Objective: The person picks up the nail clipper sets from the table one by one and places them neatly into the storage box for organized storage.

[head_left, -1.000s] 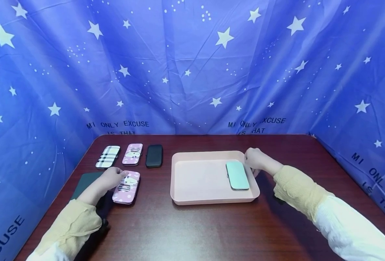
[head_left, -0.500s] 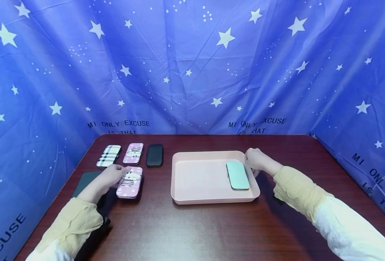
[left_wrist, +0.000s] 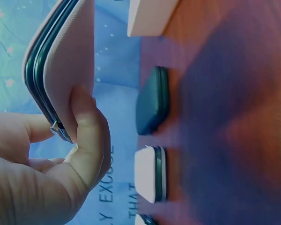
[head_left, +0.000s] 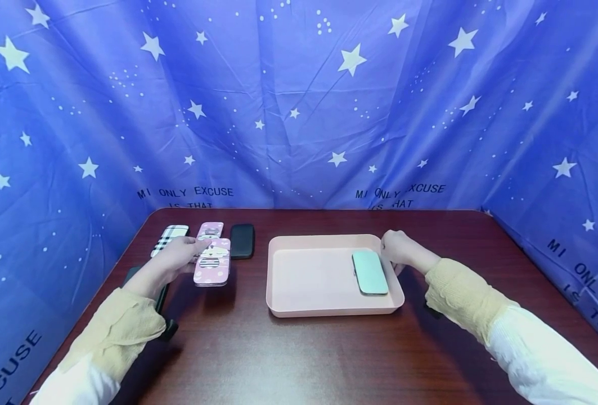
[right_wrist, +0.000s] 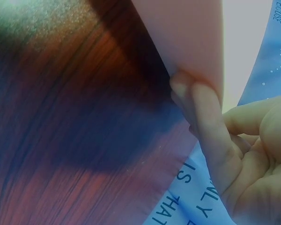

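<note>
Over the left part of the desk (head_left: pixel 299 360), I saw the left hand (head_left: pixel 177 256) grasping a pink patterned case (head_left: pixel 212 270) near its far left corner. That case was held up off the desktop, just right of the hand, and jutted beyond the fingertips; from my head view it partly covered a second pink case (head_left: pixel 210 229) behind it. A black case (head_left: pixel 242 241) lay just right of that one, and a plaid case (head_left: pixel 171 235) lay beyond the hand. Well to the right, the right hand (head_left: pixel 399 248) pinched the rim of a pale pink tray (head_left: pixel 309 281), beside the mint case (head_left: pixel 370 273) lying inside.
</note>
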The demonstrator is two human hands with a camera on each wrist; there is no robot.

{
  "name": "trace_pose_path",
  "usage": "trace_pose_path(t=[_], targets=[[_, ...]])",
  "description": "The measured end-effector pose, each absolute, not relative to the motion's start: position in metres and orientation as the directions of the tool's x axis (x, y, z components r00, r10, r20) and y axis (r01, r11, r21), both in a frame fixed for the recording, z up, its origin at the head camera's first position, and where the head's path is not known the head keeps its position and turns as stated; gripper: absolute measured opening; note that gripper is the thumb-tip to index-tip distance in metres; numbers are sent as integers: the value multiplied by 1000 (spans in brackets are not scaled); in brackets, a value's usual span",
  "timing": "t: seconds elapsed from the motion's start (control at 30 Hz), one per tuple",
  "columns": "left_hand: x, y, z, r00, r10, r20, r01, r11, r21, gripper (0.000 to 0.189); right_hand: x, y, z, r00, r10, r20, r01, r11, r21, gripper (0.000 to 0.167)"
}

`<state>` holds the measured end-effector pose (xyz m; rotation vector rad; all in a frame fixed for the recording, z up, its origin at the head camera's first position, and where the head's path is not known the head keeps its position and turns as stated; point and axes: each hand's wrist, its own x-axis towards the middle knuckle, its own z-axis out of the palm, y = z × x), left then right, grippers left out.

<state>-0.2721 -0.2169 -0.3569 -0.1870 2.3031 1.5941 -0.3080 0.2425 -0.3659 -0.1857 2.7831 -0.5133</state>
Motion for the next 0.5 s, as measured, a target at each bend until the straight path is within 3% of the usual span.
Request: trace_pose_path(t=[0.5], targets=[[-287, -193, -330, -950, 185, -253, -194, 287, 938, 40, -309, 244, -365, -947, -190, -258, -87, 927, -364, 32]])
